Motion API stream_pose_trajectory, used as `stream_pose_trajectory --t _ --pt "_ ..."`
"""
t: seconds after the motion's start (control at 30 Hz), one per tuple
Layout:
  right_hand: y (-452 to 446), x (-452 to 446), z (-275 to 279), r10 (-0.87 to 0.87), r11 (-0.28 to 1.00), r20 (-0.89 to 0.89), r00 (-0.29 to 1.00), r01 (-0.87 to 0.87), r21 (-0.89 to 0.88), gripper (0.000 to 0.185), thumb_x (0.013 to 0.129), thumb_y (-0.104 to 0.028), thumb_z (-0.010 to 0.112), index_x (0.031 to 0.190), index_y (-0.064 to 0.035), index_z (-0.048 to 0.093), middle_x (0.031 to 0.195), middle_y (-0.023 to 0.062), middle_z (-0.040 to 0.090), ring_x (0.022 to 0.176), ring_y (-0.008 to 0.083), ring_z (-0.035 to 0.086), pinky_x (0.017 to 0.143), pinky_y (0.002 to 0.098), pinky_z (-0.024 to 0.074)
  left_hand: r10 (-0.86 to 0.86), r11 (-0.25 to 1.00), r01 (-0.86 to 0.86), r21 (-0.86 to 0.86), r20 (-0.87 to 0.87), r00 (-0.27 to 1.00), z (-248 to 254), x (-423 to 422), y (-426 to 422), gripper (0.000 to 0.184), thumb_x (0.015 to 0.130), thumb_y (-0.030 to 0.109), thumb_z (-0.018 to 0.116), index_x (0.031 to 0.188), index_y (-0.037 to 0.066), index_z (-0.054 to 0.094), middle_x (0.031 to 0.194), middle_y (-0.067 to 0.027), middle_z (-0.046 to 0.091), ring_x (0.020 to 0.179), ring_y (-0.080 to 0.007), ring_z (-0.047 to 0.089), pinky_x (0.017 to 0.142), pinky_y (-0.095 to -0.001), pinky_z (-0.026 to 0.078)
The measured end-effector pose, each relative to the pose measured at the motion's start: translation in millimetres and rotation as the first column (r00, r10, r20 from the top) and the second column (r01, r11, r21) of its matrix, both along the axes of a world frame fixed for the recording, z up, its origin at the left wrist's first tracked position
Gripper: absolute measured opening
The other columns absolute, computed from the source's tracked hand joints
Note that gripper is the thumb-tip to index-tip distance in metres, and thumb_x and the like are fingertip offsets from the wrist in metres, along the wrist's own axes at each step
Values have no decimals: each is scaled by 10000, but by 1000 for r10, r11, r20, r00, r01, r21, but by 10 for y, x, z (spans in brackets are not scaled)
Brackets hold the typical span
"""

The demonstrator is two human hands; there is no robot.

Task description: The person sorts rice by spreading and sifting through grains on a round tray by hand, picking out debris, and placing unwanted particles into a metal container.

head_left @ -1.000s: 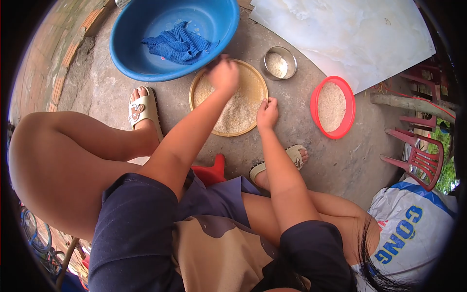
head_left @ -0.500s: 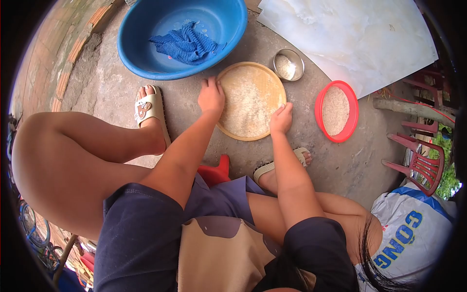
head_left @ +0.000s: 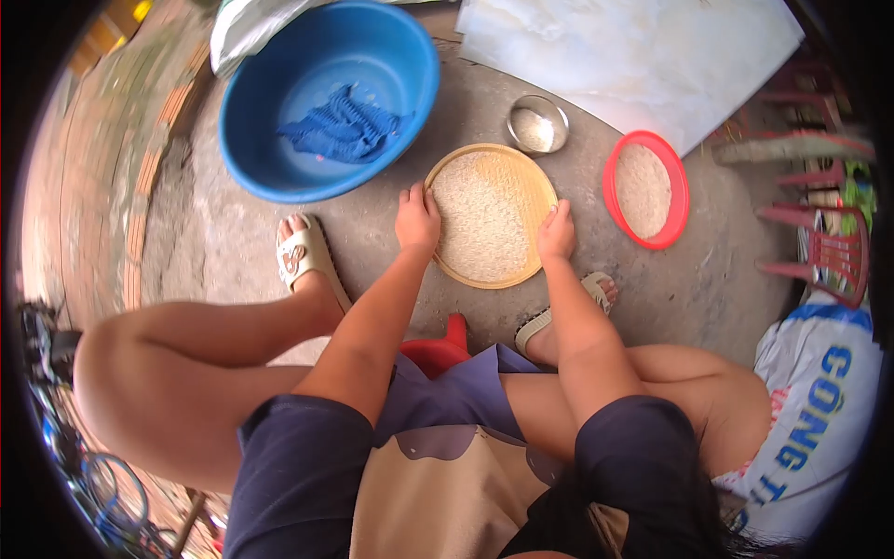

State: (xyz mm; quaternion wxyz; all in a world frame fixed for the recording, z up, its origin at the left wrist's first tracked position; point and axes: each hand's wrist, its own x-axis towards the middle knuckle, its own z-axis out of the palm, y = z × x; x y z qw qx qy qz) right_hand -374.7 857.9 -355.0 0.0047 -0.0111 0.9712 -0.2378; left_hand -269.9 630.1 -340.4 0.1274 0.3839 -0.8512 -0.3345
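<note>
A round, shallow winnowing tray (head_left: 537,186) of yellowish weave is held between both my hands in front of my knees. Rice grains (head_left: 477,228) cover much of it, thickest on the left and lower part, with bare weave at the upper right. My left hand (head_left: 417,219) grips the left rim, its fingers partly hidden at the edge. On the right rim, my right hand (head_left: 556,233) is closed with the thumb on top. To the right stands a red oval basin (head_left: 678,228) of rice, and beyond the tray a metal bowl (head_left: 559,119) with some rice inside.
A large blue tub (head_left: 244,163) with a wet-looking blue cloth (head_left: 346,129) stands at upper left. A pale marbled sheet (head_left: 624,56) lies at the top right. Red plastic chairs (head_left: 838,256) and a white printed sack (head_left: 810,410) are on the right. A red stool (head_left: 438,354) is beneath me.
The rice has spread from a scattered middle patch to a thicker layer toward the tray's left and lower side. My view has shifted, so the surroundings sit differently; both hands keep hold of the rim.
</note>
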Motion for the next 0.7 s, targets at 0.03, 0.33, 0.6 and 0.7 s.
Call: stream_pose_trajectory --t 0.03,0.33,0.6,0.7 --pt "12 -27 63 -9 1000 23 1000 9 14 134 954 -191 426 1034 -84 441 928 230 611 823 448 588 680 529 444 -31 1000 31 3 -82 996 42 -72 56 291 938 260 471 1152 91 572 1055 -231 574 920 -411 586 781 -480 485" --pt "-622 218 -10 143 988 85 986 -137 -70 162 960 -233 424 1053 -101 430 986 198 623 869 416 611 716 515 482 21 980 10 -198 150 988 -183 318 -690 320 941 293 444 1188 135 571 1106 -213 593 857 -412 622 716 -497 513" --pt "11 -17 -30 -114 985 141 983 94 145 192 969 -203 382 1128 -98 403 1073 169 595 817 388 637 667 488 508 -106 994 105 -25 -43 993 -68 -115 -25 290 931 241 500 1136 62 599 1050 -217 616 962 -399 584 821 -452 473" --pt "-375 191 -170 -2 996 178 984 -14 88 218 960 -218 399 1145 -102 400 1100 176 589 863 383 635 704 491 510 -90 990 97 -105 67 994 -247 122 -463 320 939 284 468 1179 100 571 1060 -213 603 923 -405 603 781 -477 495"
